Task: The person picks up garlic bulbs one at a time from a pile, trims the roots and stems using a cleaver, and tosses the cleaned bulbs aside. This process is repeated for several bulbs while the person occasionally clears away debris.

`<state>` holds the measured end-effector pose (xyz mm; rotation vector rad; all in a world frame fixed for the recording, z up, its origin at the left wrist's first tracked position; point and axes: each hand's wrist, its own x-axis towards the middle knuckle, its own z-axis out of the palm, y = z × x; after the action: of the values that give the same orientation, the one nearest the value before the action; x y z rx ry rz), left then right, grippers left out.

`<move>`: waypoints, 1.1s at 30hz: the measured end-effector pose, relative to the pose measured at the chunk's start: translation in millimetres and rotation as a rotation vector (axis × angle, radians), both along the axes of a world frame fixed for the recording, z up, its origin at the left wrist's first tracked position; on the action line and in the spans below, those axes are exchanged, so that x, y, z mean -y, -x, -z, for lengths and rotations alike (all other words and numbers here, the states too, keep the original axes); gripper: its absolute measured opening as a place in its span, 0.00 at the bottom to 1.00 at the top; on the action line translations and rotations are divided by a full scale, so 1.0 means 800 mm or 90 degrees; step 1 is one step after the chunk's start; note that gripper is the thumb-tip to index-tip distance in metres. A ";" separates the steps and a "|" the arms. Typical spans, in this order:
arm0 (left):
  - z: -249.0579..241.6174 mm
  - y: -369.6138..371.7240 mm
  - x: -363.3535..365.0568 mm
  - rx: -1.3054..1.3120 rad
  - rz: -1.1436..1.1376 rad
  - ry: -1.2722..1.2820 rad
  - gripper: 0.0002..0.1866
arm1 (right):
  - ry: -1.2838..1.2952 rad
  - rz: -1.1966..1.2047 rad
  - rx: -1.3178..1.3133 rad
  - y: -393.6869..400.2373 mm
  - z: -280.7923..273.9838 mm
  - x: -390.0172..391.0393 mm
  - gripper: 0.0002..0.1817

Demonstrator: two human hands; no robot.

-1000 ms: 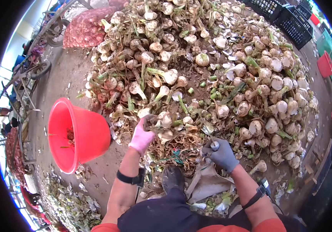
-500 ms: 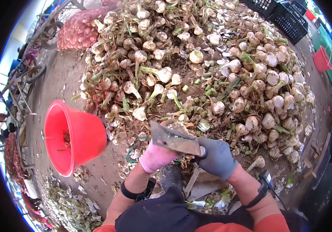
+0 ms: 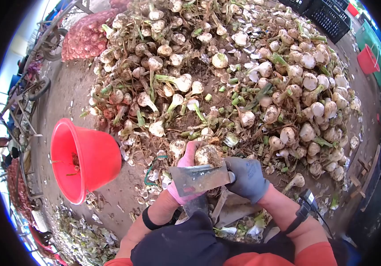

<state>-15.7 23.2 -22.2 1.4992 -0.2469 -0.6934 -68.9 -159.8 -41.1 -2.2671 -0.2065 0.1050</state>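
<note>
My right hand (image 3: 247,178), in a grey-blue glove, is wrapped round the handle of a wide-bladed knife (image 3: 201,179). The blade points left, its flat side towards the camera, and covers part of my left hand (image 3: 185,188), which wears a pink glove. Just beyond the blade is a garlic bulb (image 3: 208,155) with roots, beside the pink-gloved fingers, which close on it. The garlic's stem is hidden behind the blade and glove.
A big pile of garlic (image 3: 288,97) spreads ahead and right. A red bucket (image 3: 97,155) lies tilted at left. Behind it are a red mesh sack (image 3: 84,37) and carts. Black crates (image 3: 330,20) and another red bucket (image 3: 368,60) stand at back right.
The knife blade has turned, showing its flat side, and sits slightly lower. My left hand has shifted, and the garlic bulb by its fingers now shows more fully. The view has moved slightly.
</note>
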 end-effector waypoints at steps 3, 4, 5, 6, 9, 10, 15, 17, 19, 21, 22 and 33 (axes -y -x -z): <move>-0.003 0.006 0.004 -0.016 -0.025 0.043 0.42 | 0.039 0.012 0.038 -0.001 0.012 0.006 0.10; -0.011 0.010 0.006 0.004 -0.002 0.020 0.38 | 0.076 0.011 0.059 -0.003 0.018 0.011 0.12; -0.021 0.016 0.008 0.024 0.019 -0.002 0.34 | 0.077 0.009 0.061 -0.011 0.033 0.021 0.12; -0.031 0.021 0.012 0.045 0.043 -0.021 0.30 | 0.153 0.108 0.021 -0.022 0.054 0.039 0.12; -0.017 0.008 0.010 -0.117 0.045 0.030 0.23 | 0.079 0.286 -0.035 -0.031 0.066 0.080 0.15; -0.004 0.010 0.007 -0.128 0.002 0.038 0.31 | 0.072 0.314 -0.030 -0.013 0.043 0.072 0.14; 0.008 -0.028 0.019 -0.070 -0.108 -0.103 0.38 | -0.081 0.283 -0.093 0.004 0.039 0.033 0.10; 0.019 -0.033 0.011 -0.085 -0.203 -0.042 0.38 | -0.184 0.283 -0.109 0.005 0.031 0.023 0.08; 0.023 -0.029 0.006 -0.143 -0.294 0.023 0.30 | -0.179 0.226 -0.071 0.016 0.031 0.015 0.10; 0.031 -0.030 0.000 -0.282 -0.331 0.129 0.26 | -0.167 0.144 0.006 0.018 0.025 0.006 0.13; 0.038 -0.029 -0.005 -0.421 -0.365 0.236 0.23 | -0.166 0.144 0.006 0.017 0.023 0.002 0.13; 0.033 -0.010 0.006 -0.564 -0.251 0.433 0.11 | -0.109 0.279 -0.098 0.007 0.086 0.036 0.14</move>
<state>-7.5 18.4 -48.7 0.4773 0.4472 -0.7805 -74.8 -188.6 -109.9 -2.0713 0.3501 0.0291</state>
